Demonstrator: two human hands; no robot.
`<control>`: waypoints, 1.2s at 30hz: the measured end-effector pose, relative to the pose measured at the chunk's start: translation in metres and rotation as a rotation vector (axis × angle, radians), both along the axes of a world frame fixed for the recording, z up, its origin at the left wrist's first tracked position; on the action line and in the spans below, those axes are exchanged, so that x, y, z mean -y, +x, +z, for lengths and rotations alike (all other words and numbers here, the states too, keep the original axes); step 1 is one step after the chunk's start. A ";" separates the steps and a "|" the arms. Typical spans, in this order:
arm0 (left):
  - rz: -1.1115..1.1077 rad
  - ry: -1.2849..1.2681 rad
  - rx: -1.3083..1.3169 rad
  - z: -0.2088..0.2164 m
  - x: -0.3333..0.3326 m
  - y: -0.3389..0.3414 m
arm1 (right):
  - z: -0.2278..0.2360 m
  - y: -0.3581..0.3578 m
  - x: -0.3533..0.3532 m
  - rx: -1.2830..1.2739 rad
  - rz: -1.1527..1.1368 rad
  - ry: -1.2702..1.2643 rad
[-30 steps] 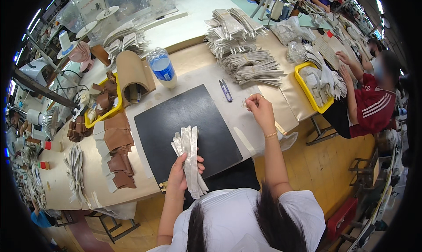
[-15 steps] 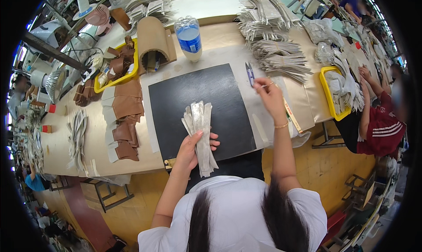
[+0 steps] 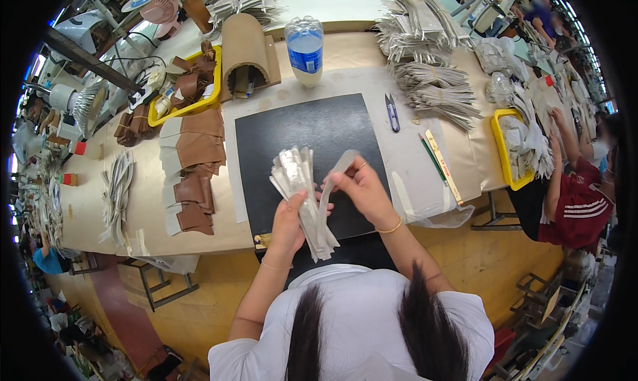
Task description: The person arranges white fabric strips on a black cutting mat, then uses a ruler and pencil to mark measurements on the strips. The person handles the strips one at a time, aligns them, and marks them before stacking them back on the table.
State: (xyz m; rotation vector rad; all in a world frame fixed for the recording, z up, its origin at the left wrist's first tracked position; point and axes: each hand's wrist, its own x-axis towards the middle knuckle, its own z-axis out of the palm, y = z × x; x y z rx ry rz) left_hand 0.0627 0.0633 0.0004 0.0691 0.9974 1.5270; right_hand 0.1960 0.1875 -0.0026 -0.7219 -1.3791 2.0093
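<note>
My left hand (image 3: 287, 223) is closed around a fanned bundle of pale grey strips (image 3: 294, 170), held upright over the near part of a black mat (image 3: 302, 118). On the bundle's right side, my right hand (image 3: 365, 195) pinches one strip (image 3: 343, 161) near its upper end. That strip bows away from the others, while its lower part runs down along the bundle. Some of my left fingers are hidden behind the strips. Thread snips (image 3: 393, 114) lie on the table just right of the mat, apart from both hands.
Brown leather pieces (image 3: 195, 195) are laid out left of the mat. A water bottle (image 3: 306, 58) and a curved brown holder (image 3: 243, 45) stand behind it. Banded strip stacks (image 3: 435, 92), a green pencil (image 3: 433, 158) and a pale yellow stick (image 3: 444, 167) lie right. Another person works beyond a yellow basket (image 3: 502, 151).
My right hand has come from beside the snips to the bundle and now bends one strip outward. My left hand keeps its hold. The whole view has shifted slightly.
</note>
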 end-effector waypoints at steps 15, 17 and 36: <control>-0.042 -0.007 -0.079 -0.001 0.004 -0.017 | 0.014 -0.034 -0.186 0.775 0.178 0.922; -0.028 0.001 -0.105 0.010 0.003 -0.015 | -0.009 -0.041 -0.192 0.796 0.179 1.020; -0.038 0.011 -0.166 0.009 0.001 -0.013 | 0.031 -0.017 -0.047 0.107 0.290 0.029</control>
